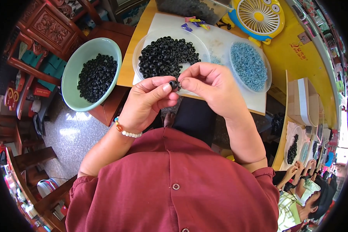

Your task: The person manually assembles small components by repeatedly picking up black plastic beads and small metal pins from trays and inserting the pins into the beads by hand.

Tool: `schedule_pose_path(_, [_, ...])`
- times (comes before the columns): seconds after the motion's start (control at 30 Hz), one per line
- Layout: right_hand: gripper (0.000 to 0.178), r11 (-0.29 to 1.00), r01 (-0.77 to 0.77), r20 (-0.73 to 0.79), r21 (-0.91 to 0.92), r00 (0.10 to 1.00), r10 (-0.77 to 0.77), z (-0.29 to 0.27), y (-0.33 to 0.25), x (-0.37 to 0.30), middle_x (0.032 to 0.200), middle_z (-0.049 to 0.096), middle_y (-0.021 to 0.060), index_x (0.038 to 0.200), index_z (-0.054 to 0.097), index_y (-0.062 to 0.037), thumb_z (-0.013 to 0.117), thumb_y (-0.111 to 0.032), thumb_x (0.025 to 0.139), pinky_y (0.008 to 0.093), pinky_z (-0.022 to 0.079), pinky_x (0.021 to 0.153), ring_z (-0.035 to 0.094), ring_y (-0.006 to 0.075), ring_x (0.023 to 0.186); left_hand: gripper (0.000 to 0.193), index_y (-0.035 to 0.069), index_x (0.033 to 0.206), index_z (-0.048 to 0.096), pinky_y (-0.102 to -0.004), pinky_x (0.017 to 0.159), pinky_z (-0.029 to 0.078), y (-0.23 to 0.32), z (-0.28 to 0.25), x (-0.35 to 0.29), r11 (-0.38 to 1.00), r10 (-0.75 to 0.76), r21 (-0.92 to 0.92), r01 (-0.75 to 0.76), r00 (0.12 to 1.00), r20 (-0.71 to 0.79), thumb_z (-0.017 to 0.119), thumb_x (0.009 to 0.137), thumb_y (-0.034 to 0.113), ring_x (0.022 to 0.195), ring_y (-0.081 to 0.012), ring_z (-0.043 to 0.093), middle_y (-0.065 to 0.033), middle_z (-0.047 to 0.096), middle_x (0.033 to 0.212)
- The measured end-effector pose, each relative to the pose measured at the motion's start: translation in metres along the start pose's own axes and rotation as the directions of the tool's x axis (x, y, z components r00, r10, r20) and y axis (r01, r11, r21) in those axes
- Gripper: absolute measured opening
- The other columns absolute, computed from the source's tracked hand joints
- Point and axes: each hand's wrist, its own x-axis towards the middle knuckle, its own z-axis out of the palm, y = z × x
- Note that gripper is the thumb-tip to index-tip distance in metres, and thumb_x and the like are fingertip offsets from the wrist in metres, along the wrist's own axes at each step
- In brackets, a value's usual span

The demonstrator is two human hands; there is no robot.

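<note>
Near the table (127, 71), the left hand (150, 94) pinches a small black ring-shaped piece (174, 84), likely light, stiff, slippery, best held by its outer wall; the right hand (214, 87) pinches beside it, contents unclear.

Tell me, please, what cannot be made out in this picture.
- Head view: whether the right hand holds anything; its own thumb and fingers hide the grip.
- Head view: the underside of the black bead, hidden by the left hand.
- Head view: the clear box, cut off by the top edge.
- Head view: how many blue pieces; too small.
</note>
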Motion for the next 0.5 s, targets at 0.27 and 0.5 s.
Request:
schedule_pose_path(0.27, [0.012, 0.999, -0.04, 0.004, 0.037, 0.999, 0.04, 0.002, -0.002, -0.001, 0.085, 0.065, 0.0027, 0.092, 0.064, 0.0026, 0.065, -0.006, 0.085, 0.0197, 0.048, 0.07, 0.059, 0.0069, 0.077, 0.022, 0.001, 0.11, 0.06, -0.0286, 0.072, 0.056, -0.001, -0.001, -0.003, 0.998, -0.026, -0.064, 0.028, 0.999, 0.028, 0.058, 0.089, 0.007, 0.078, -0.0139, 0.063, -0.0089, 0.064, 0.094])
schedule_pose_path(0.5, [0.011, 0.98, 0.011, -0.016, -0.197, 1.0, -0.015, 0.008, -0.006, -0.005, 0.084, 0.065, 0.0045, 0.091, 0.063, 0.0028, 0.066, -0.006, 0.084, 0.0214, 0.05, 0.07, 0.06, 0.0073, 0.076, 0.021, 0.0, 0.107, 0.062, -0.0288, 0.072, 0.057, -0.003, 0.001, -0.005, 1.0, 0.025, -0.003, -0.025, 1.0, 0.002, 0.06, 0.087, 0.004, 0.077, -0.0169, 0.067, -0.0089, 0.067, 0.091])
